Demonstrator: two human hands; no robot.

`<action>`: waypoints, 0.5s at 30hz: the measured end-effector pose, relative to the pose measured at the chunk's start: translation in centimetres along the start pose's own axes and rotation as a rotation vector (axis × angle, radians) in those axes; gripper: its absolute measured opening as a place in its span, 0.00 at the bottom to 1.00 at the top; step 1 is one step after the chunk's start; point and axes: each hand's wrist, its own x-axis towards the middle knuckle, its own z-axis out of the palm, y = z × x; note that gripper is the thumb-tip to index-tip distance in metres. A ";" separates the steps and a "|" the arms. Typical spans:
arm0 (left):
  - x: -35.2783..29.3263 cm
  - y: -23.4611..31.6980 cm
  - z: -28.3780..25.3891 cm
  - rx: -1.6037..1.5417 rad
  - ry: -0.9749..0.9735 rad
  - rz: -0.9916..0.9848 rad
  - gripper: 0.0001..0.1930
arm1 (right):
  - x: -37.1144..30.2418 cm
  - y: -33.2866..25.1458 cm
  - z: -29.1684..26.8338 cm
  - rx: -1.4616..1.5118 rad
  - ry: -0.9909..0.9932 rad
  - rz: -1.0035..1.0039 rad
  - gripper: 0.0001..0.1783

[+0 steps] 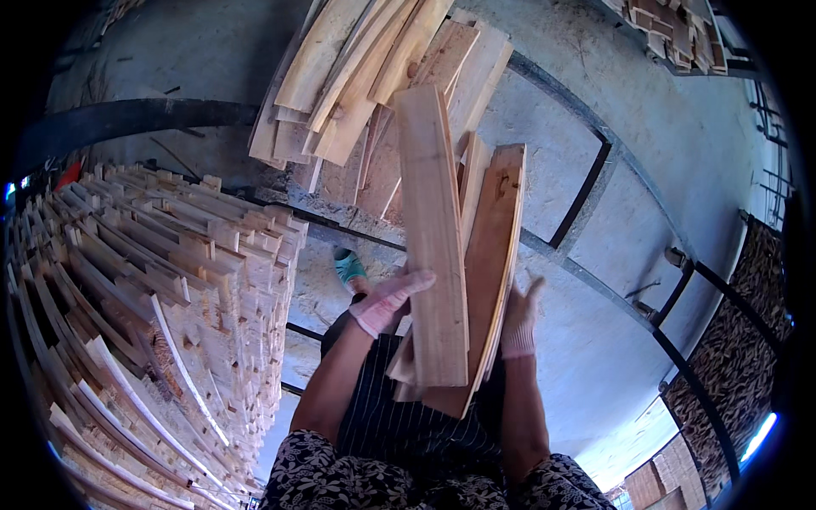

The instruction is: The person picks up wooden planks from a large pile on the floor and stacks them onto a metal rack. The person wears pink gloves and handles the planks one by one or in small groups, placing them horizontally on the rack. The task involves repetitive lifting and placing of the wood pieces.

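Observation:
Several long wooden boards [433,255] are held in front of my body, fanned apart at their far ends. My left hand [395,302], in a pale pinkish work glove, clasps their left side, its thumb over the face of the top board. A darker reddish-brown board [491,246] with a knot near its far end lies on the right of the bundle. Against that right edge rests my gloved right hand [520,319], thumb pointing outward and its other fingers mostly hidden by the wood. The near ends of the boards hang over my striped apron [382,425].
A tall stack of boards [195,314] fills the left side. Ahead, a loose pile of planks [348,76] lies by a dark metal frame [582,195] running across the floor to the right. More wood pieces [671,30] sit at far right. A teal shoe [347,265] shows below.

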 end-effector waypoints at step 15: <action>-17.0 -0.3 8.5 -0.051 -0.020 0.284 0.47 | -14.3 -2.9 6.9 -0.357 0.042 0.077 0.41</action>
